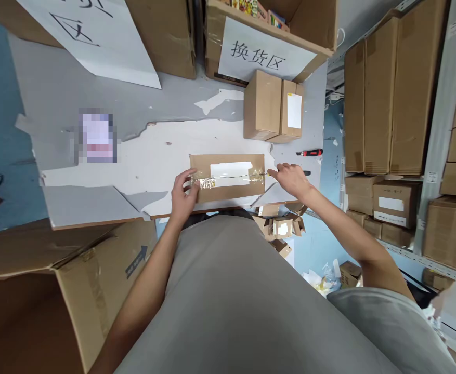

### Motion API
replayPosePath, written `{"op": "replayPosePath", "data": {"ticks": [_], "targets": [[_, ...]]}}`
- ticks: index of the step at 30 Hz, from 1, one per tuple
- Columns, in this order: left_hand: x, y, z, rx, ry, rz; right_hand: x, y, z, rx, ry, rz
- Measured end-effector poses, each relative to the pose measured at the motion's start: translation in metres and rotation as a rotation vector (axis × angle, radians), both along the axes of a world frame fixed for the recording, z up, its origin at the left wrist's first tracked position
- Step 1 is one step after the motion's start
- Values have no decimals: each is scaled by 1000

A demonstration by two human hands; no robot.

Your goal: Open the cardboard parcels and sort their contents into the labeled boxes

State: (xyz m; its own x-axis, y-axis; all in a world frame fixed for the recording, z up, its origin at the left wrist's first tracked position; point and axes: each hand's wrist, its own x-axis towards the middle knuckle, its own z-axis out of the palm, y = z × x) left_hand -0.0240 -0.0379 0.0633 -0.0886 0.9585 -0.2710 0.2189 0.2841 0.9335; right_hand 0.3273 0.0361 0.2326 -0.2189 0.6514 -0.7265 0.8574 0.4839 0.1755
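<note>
A flat brown cardboard box [228,195] with a white label and a strip of clear tape along its top lies on the table near the front edge. My left hand [183,193] is closed around the box's left end, thumb on the tape. My right hand [292,178] is at the box's right end, fingers pinched on the end of the tape strip [266,174], which stretches from the box to my fingertips.
A red utility knife [310,152] lies on the table to the right. Two upright cardboard boxes [273,105] stand behind the flat box. Larger cartons with paper signs [264,52] are at the back. Shelves of boxes [391,104] fill the right. A big open carton [95,280] is at front left.
</note>
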Motion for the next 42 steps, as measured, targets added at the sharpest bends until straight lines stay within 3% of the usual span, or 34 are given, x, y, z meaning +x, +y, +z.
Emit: {"op": "replayPosePath", "data": {"ticks": [7, 13, 22, 30, 33, 36, 39, 42], "targets": [[21, 7, 4, 20, 162, 144, 34, 7, -20, 12, 176, 69], [39, 15, 6, 20, 298, 261, 46, 9, -38, 40, 284, 88], [41, 16, -2, 88, 399, 271, 75, -3, -72, 95, 390, 61], [39, 19, -2, 81, 408, 274, 95, -2, -74, 90, 505, -31], [24, 20, -4, 92, 388, 269, 111, -12, -86, 87, 738, -269], [-6, 21, -10, 65, 337, 250, 103, -30, -113, 115, 1067, -775], [-39, 22, -19, 38, 289, 228, 62, -50, -143, 122, 1238, -1257], [-67, 20, -28, 64, 296, 244, 7, -65, -158, 99, 1269, -1470]]}}
